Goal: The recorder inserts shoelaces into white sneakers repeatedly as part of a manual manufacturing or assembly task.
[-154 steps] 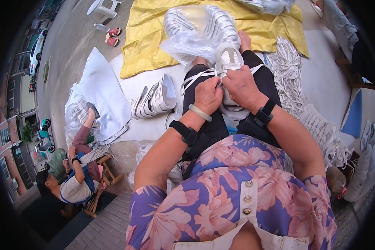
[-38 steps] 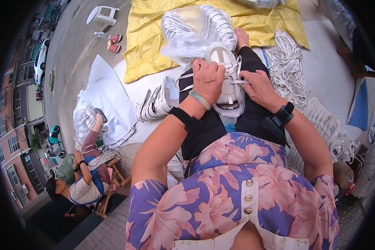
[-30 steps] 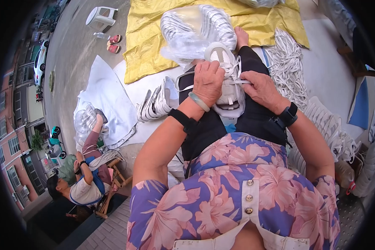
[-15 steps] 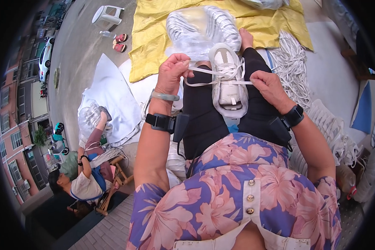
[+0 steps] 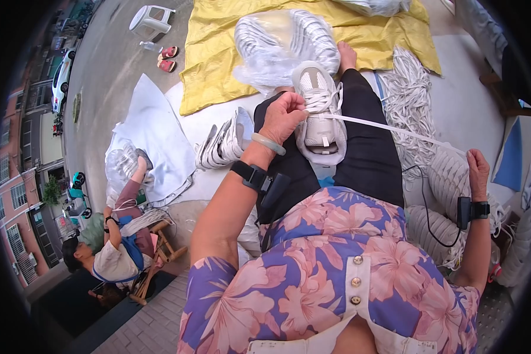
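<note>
A white and grey sneaker [image 5: 320, 127] rests between my thighs, its toe pointing away from me and its heel opening toward me. White lace runs in rows across its tongue. My left hand [image 5: 284, 118] is closed in a pinch at the shoe's left edge, by the eyelets; what its fingertips grip there is mostly hidden, though it appears to be lace. Out to the right, my right hand [image 5: 478, 168] pinches the end of a white shoelace [image 5: 395, 128], which stretches taut in a slanting line from the shoe.
Bagged shoe parts [image 5: 283, 47] lie on a yellow sheet [image 5: 212, 53] ahead. A heap of white laces [image 5: 410, 100] is to the right, above stacked shoe uppers [image 5: 448, 177]. More uppers [image 5: 223, 141] stand at left. A co-worker [image 5: 121, 248] sits at far left.
My right hand has swung far out to the right, drawing the lace long. My left hand has come in to the shoe's edge, and the loose lace on the left no longer shows.
</note>
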The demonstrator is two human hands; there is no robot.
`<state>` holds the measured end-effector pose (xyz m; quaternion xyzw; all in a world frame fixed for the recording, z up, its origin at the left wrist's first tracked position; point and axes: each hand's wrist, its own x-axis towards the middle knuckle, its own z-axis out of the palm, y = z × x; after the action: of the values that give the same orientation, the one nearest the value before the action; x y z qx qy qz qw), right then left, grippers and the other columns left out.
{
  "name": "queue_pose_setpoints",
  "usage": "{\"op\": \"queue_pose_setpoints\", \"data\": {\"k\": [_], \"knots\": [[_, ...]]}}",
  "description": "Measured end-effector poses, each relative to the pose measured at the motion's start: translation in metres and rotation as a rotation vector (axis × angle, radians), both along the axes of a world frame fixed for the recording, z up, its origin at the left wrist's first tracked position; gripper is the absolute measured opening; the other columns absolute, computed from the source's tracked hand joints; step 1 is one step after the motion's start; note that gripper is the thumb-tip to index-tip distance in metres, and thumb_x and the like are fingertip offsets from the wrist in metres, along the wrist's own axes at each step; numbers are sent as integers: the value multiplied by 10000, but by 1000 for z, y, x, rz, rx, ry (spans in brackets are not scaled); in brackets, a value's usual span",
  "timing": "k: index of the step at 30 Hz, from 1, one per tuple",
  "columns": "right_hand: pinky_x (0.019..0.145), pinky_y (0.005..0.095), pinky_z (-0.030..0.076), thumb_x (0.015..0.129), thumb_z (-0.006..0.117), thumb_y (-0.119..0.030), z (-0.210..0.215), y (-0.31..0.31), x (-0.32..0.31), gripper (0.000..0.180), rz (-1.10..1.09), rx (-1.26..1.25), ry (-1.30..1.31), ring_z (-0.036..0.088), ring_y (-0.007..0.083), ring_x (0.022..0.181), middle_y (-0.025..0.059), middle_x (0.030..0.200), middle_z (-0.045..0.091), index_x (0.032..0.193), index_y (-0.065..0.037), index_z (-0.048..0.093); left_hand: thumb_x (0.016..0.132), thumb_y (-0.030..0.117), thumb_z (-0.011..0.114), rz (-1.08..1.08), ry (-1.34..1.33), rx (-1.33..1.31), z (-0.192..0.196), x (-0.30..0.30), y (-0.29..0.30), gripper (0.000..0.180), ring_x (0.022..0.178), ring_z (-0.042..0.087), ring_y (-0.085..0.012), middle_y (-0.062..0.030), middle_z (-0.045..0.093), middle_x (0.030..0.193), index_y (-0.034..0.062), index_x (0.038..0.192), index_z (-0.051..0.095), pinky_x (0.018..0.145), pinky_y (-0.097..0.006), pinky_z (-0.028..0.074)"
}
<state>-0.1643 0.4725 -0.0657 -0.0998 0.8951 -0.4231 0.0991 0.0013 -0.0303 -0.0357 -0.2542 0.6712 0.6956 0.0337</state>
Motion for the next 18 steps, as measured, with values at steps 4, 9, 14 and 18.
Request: {"op": "queue_pose_setpoints", "data": {"k": [4, 9, 14, 18], "knots": [[609, 234, 385, 830, 575, -162, -21, -4, 9, 177, 87, 170, -62, 437, 99, 642, 15, 654, 477, 768, -2, 529, 679, -12, 594, 50, 45, -79, -11, 2, 2, 225, 733, 519, -77, -4, 559, 806, 26, 899, 565, 687, -215, 438], [632, 370, 416, 763, 611, -211, 10, -136, 33, 221, 448, 200, 35, 538, 300, 706, 133, 760, 559, 792, -2, 549, 678, -6, 525, 133, -25, -567, -3, 7, 10, 151, 650, 549, -148, -56, 572, 748, 42, 812, 572, 607, -251, 446], [724, 369, 412, 700, 666, -319, 31, -265, 66, 499, 630, -107, 373, 546, 289, 827, 135, 929, 562, 1062, -13, 510, 690, 37, 572, -15, 163, -885, 10, -3, 31, 83, 690, 537, -163, -36, 557, 723, 48, 772, 569, 636, -290, 435], [708, 385, 383, 671, 669, -320, 28, -312, 85, 564, 694, 58, 405, 551, 280, 854, 120, 916, 547, 1090, -15, 447, 666, 95, 598, -109, 292, -1173, 7, -12, 45, 65, 725, 539, -241, -52, 567, 751, 79, 728, 607, 648, -354, 411]]}}
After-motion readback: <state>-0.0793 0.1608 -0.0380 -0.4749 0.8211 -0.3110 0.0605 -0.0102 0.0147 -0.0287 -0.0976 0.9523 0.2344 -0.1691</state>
